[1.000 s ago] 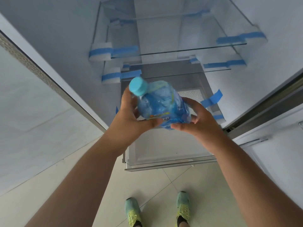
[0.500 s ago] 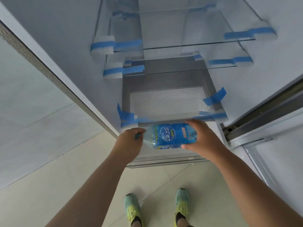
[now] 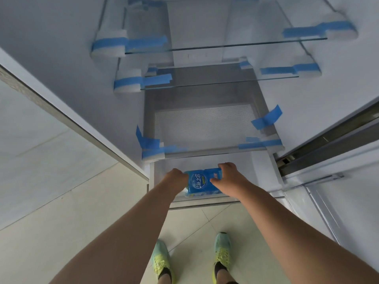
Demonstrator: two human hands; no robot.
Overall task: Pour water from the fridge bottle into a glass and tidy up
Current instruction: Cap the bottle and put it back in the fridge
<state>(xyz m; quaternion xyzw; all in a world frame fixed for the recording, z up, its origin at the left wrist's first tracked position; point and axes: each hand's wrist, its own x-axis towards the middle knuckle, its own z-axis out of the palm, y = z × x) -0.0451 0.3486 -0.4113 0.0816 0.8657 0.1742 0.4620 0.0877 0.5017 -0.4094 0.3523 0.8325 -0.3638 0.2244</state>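
1. Compared with the earlier frames, the water bottle has come down from chest height in front of the glass shelves to the bottom drawer of the open fridge, and it now lies on its side instead of cap-up.
2. Task progress, judged from this view: the bottle is going back into the fridge, which points to the tidy-up stage. No glass is in view, so whether water was poured cannot be confirmed.
3. Remaining work, as a judgement: release the bottle, withdraw both arms, close the drawer if it is pulled out, then shut the fridge door.
4. Left hand: curled around the left end of the bottle. The cap is hidden under this hand; the fingers are wrapped closed on the bottle.
5. Right hand: placed over the right end, the thumb lying across the blue label and the other fingers bent over the far edge. The grip is closed on the bottle, not spread.
6. Bottle position: between the two hands, just below the taped front edge of the lowest glass shelf. Whether it already rests on the drawer floor cannot be told.
7. Caution: blue tape strips remain on the shelf corners, well apart from the hands.
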